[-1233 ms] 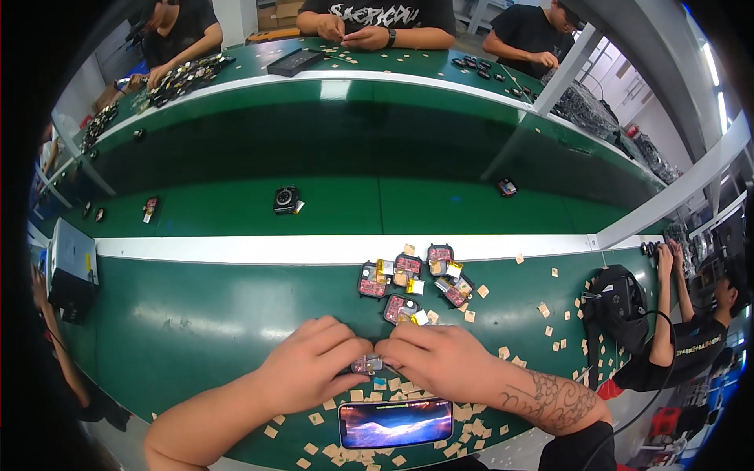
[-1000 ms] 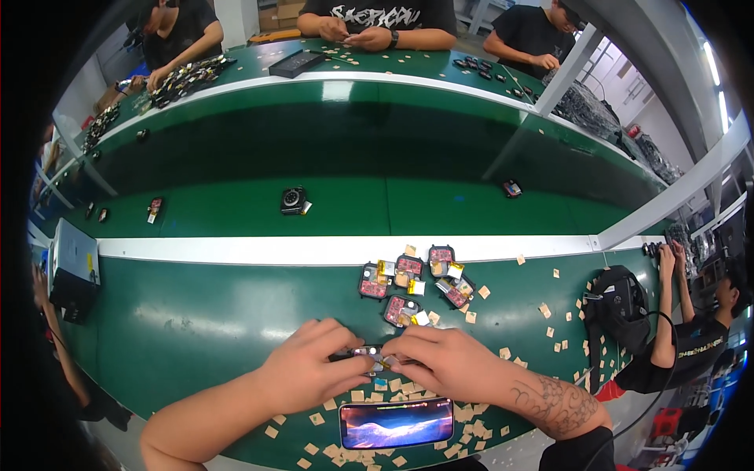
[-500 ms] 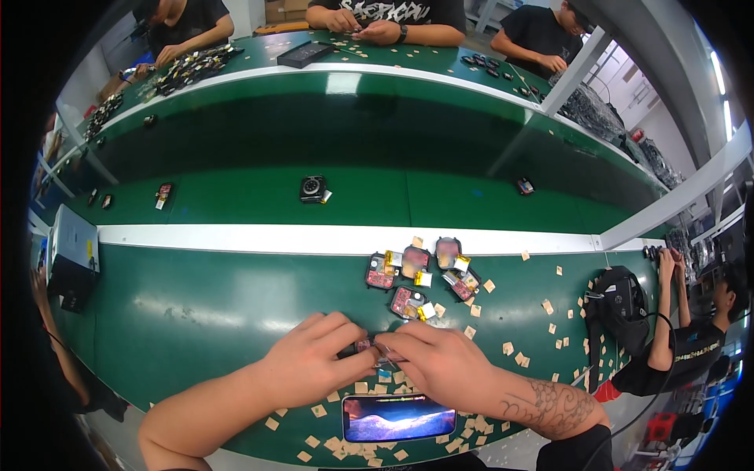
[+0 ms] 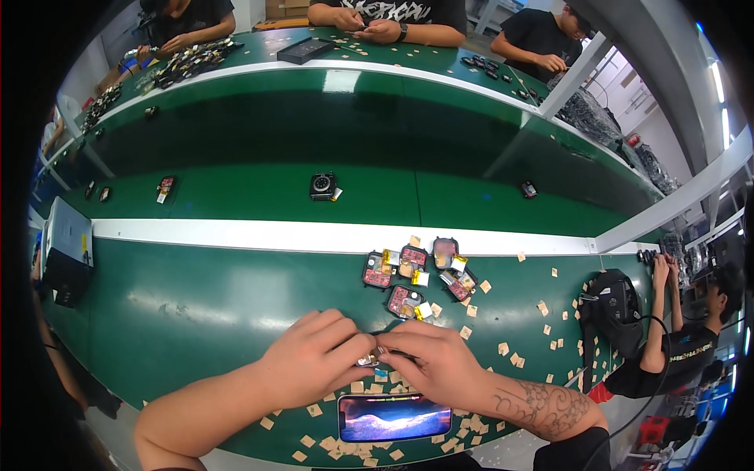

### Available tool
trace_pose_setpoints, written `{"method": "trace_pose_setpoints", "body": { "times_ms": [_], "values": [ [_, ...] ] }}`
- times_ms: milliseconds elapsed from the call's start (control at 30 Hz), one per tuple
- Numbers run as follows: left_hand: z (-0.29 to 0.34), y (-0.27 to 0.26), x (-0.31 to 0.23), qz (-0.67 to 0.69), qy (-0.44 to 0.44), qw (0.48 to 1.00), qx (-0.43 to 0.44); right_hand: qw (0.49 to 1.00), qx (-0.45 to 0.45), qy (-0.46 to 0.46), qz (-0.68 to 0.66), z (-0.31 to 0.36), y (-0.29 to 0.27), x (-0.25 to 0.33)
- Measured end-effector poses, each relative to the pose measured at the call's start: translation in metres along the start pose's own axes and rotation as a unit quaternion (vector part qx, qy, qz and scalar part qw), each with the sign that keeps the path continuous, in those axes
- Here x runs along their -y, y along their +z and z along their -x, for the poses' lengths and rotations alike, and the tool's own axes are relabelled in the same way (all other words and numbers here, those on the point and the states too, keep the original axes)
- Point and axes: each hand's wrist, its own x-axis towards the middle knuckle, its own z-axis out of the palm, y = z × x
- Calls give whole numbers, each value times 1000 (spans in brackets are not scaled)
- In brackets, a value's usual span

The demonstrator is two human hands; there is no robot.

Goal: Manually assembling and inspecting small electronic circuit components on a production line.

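My left hand (image 4: 318, 353) is closed around a small electronic module (image 4: 367, 361), mostly hidden by the fingers; a shiny metallic part shows. Against its right side, my right hand (image 4: 430, 357) pinches with thumb and forefinger. Whatever thin thing lies in that pinch is too small and covered to name. Just beyond my hands lies a cluster of opened smartwatch-like modules with red circuit boards (image 4: 404, 300) and silvery batteries with yellow tape (image 4: 421, 279). A phone with a lit screen (image 4: 395, 418) rests below my hands, among small beige paper squares (image 4: 357, 387).
Behind a white rail (image 4: 236, 234) runs a green conveyor belt carrying a black watch-like unit (image 4: 323, 186) and other small modules. A black bag (image 4: 616, 304) sits at the right, a box (image 4: 69, 243) at the left. Several people work around the benches.
My fingers have shifted around the module, baring its metallic part below the left fingertips. On the belt, the units have slid slightly right. The cluster on the bench stays as it was.
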Motion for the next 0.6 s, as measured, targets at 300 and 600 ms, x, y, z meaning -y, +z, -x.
{"method": "trace_pose_setpoints", "body": {
  "times_ms": [300, 600],
  "values": [
    [1, 4, -1, 1, -4, 1000, -13, 999, -30, 21, -36, -2, 1, -2],
    [4, 4, -1, 5, -18, 1000, -24, 998, -46, 38, -27, -3, 2, 12]
  ]
}}
